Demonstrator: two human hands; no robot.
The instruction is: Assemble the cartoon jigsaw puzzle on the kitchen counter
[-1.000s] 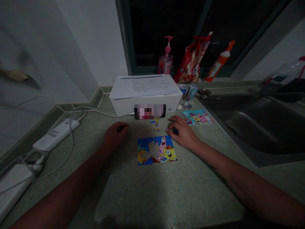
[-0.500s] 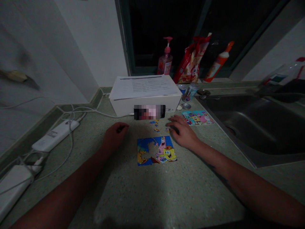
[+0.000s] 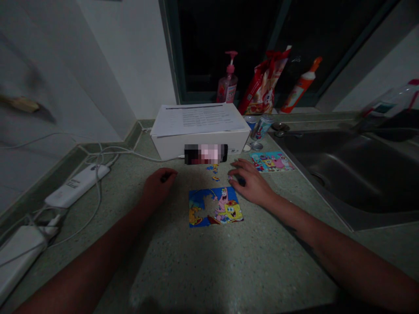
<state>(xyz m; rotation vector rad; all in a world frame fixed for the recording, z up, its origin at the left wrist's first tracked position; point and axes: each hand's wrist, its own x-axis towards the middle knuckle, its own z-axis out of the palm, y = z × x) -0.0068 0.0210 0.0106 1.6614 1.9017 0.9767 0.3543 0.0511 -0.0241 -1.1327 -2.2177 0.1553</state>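
A partly assembled jigsaw puzzle (image 3: pixel 233 213) with cartoon figures lies flat on the counter, with a gap in its middle and upper left. My right hand (image 3: pixel 250 181) is just beyond its upper right corner, thumb and index finger closing round a small puzzle piece (image 3: pixel 230 177) that they partly cover. Other loose puzzle pieces (image 3: pixel 215 178) lie between the puzzle and the phone. To the puzzle's left, my left hand (image 3: pixel 159 185) rests on the counter with its fingers curled; whether anything is inside is hidden.
A white box (image 3: pixel 199 141) with printed paper on top stands behind, a phone (image 3: pixel 206 154) leaning on it. Right of it are a can (image 3: pixel 262 127), a colourful picture card (image 3: pixel 272 162) and a steel sink (image 3: pixel 327 220). Power strips (image 3: pixel 77 185) and cables (image 3: pixel 98 192) lie left.
My right thumb and index finger have drawn closer together round the small puzzle piece, which shows less. My left hand and the puzzle have stayed in place.
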